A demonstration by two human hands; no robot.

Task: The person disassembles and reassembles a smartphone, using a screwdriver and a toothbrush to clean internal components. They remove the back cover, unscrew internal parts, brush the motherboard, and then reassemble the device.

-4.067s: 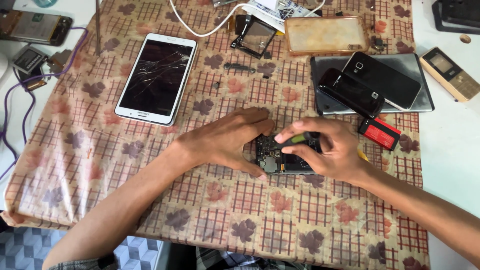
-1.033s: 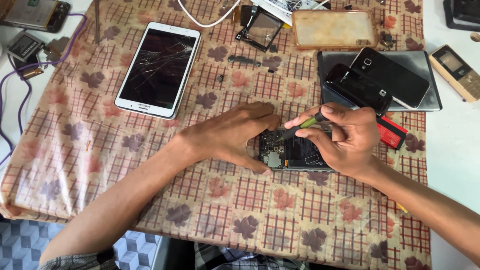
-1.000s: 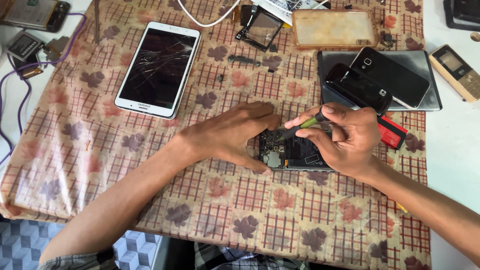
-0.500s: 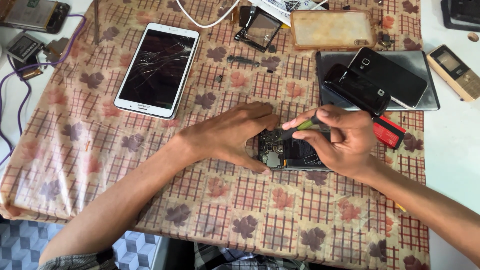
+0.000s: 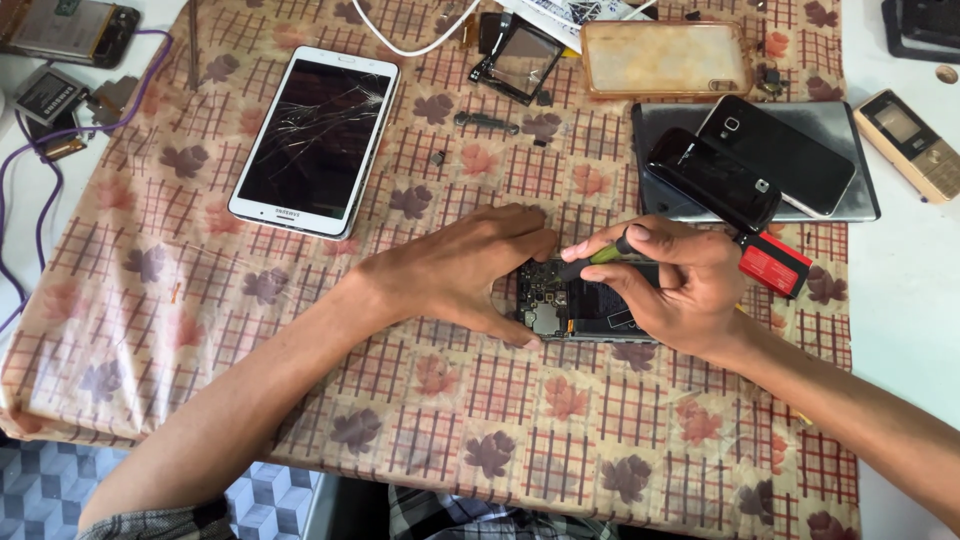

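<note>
An opened phone (image 5: 578, 308) with its circuit board showing lies on a checked, leaf-patterned tablecloth (image 5: 300, 340). My left hand (image 5: 460, 270) rests flat on the cloth and pins the phone's left end with its fingers. In my right hand (image 5: 670, 280) is a small green-handled screwdriver (image 5: 600, 258), its tip pointing down-left at the top of the board. Both hands cover much of the phone.
A white tablet with a cracked screen (image 5: 315, 140) lies at the upper left. Two dark phones (image 5: 750, 165) sit on a grey slab, by a red box (image 5: 775, 265). A clear phone case (image 5: 665, 58), a small screen part (image 5: 520, 60), a gold keypad phone (image 5: 915, 145) and cables lie around.
My right hand has lifted off the phone and now holds the screwdriver over its upper edge. My left hand stays in place on the phone.
</note>
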